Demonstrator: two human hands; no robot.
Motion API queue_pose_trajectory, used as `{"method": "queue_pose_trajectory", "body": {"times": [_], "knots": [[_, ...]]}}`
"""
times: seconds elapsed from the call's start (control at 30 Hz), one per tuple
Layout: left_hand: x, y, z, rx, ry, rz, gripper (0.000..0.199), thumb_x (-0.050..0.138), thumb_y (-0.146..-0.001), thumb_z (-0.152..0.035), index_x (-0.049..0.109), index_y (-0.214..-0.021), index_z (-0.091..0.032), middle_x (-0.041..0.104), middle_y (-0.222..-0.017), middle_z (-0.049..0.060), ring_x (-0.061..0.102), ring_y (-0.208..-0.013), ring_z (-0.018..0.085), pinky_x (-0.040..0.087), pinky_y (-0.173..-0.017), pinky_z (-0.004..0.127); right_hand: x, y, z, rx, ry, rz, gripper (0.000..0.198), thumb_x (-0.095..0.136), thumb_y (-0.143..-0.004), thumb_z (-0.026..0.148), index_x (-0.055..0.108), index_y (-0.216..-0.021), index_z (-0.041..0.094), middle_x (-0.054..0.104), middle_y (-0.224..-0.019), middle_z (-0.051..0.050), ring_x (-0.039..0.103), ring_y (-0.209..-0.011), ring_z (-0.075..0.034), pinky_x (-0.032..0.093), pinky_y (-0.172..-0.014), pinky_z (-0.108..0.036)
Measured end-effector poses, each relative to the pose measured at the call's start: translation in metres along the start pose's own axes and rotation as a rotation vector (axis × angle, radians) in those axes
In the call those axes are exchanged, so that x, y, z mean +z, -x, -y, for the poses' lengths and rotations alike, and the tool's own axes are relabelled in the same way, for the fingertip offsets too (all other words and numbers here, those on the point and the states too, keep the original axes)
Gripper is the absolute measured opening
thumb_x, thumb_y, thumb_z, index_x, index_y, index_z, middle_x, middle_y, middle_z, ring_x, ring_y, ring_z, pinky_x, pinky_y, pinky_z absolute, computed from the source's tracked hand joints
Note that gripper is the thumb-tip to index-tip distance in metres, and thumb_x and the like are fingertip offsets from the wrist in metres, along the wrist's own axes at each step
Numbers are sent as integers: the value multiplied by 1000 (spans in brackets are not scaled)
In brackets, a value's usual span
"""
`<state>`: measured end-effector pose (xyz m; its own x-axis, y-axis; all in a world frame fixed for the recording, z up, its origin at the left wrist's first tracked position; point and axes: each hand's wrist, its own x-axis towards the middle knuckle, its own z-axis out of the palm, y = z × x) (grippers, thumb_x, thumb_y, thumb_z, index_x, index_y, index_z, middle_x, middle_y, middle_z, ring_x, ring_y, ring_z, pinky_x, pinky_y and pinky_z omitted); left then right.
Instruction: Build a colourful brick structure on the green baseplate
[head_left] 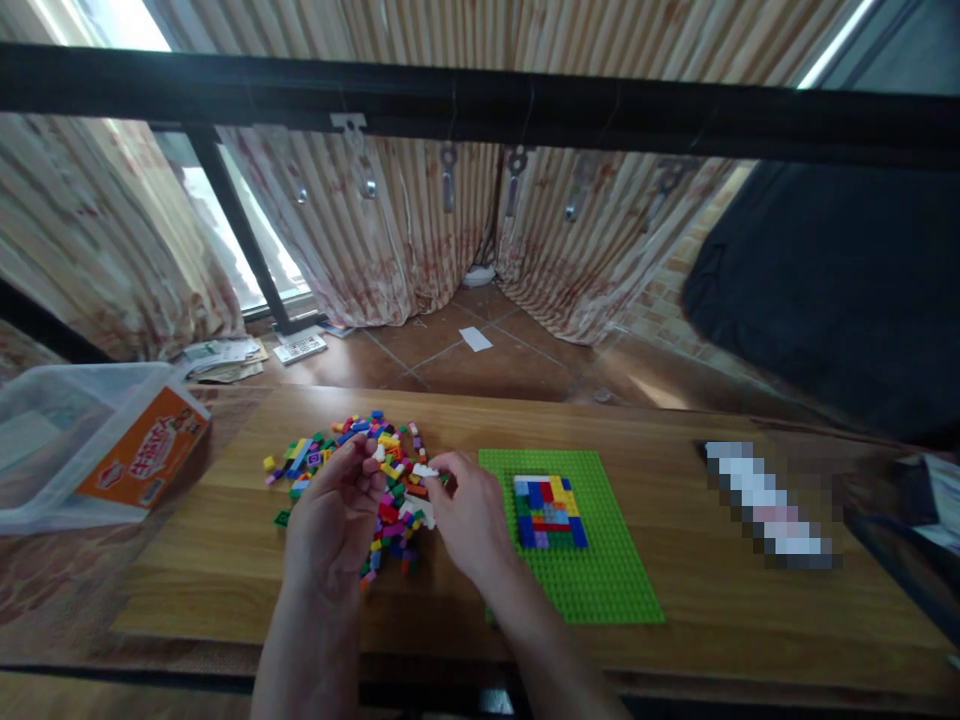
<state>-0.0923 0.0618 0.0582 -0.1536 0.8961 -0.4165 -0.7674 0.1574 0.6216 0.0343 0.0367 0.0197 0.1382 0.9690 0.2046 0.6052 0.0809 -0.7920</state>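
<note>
I had the head view | set above and behind the left hand and right hand | facing forward and down | both sat near, curtains hung farther beyond

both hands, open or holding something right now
Left hand: fingers curled; whether it holds anything cannot be told.
Right hand: closed, pinching a white brick.

Left hand, right hand bare; forearms apparently bare too

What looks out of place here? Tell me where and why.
A white paper sheet lies loose on the tiled floor before the curtains, as if dropped. Interlocking toy bricks lie heaped on the wooden tabletop; no damage shows.
</note>
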Motion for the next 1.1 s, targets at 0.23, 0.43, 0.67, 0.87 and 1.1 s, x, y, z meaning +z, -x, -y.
{"method": "queue_pose_trajectory", "body": {"times": [0.23,0.43,0.67,0.87,1.1], "knots": [[12,11,24,40,-240,44,14,70,-69,-15,69,-82,-11,68,-73,3,59,-58,7,49,-53,15,-78,7,-40,170,-169,-232,15,58,-79,31,68,-83,21,71,-78,-2,64,-69,-17,47,-64,-28],[23,25,75,81,-637,295,19,74,-65,-28,72,-78,-14,68,-72,3,56,-59,9,44,-54,18,-131,20,-88,325,99,-373,19,59,-76,34,70,-79,19,73,-73,-7,66,-67,-22,47,-64,-33],[32,36,108,215,-1030,490,16,60,-78,-26,72,-80,-17,68,-70,1,59,-63,14,43,-58,22,-121,25,-92,319,342,-225,15,56,-80,29,69,-80,23,74,-79,-6,67,-73,-23,44,-65,-33],[29,39,112,318,-1316,544,22,52,-84,-24,71,-92,-18,72,-84,3,64,-76,17,47,-68,25,-118,26,-92,358,353,-131,14,56,-81,25,69,-84,21,74,-84,-5,67,-77,-20,44,-69,-30],[27,42,112,327,-1578,539,22,50,-86,-21,68,-98,-16,72,-92,6,65,-76,16,47,-71,26,-125,28,-92,344,256,-61,21,53,-81,26,71,-88,19,73,-88,-4,66,-79,-19,46,-75,-31]]}}
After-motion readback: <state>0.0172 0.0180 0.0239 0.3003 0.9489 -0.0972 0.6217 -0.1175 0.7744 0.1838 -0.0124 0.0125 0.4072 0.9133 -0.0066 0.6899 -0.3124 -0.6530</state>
